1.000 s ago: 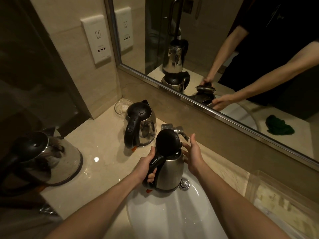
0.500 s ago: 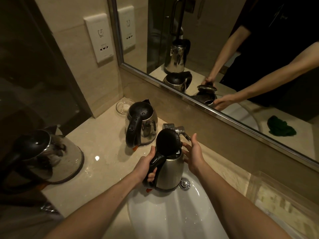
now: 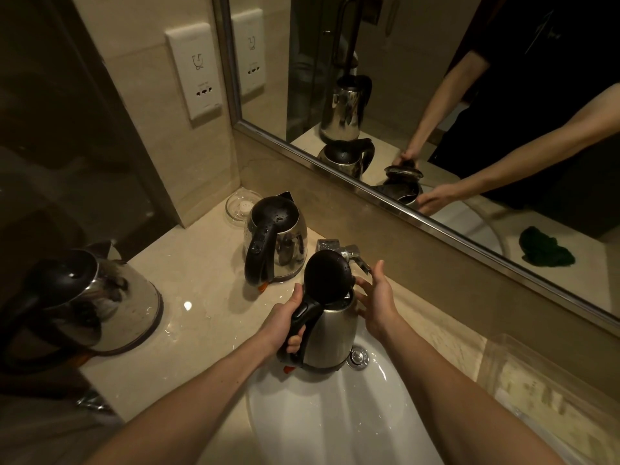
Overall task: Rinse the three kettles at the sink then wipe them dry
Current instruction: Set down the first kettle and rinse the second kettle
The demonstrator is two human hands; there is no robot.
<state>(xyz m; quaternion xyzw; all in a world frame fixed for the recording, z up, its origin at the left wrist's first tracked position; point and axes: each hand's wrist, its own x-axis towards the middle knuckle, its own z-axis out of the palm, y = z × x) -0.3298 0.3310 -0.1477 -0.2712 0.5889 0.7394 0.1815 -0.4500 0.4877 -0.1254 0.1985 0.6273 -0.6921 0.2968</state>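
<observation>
Looking down from the head cam: left hand (image 3: 285, 322) grips the black handle of the brushed-steel kettle (image 3: 330, 333), which stands upright over the far edge of the white sink basin (image 3: 335, 414), its black lid (image 3: 327, 280) flipped open. Right hand (image 3: 377, 302) is spread wide, holding nothing, just beside the kettle's right side. Chrome tap (image 3: 349, 253) sits right behind the lid, so I'd guess the nearer right hand works it.

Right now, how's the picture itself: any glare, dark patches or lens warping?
Head view: dim, warm light; a bright glare spot on the beige marble counter; the far-left steel kettle with black lid looks stretched and soft from the wide lens; the brushed-steel kettle over the white sink reads clearly.
</observation>
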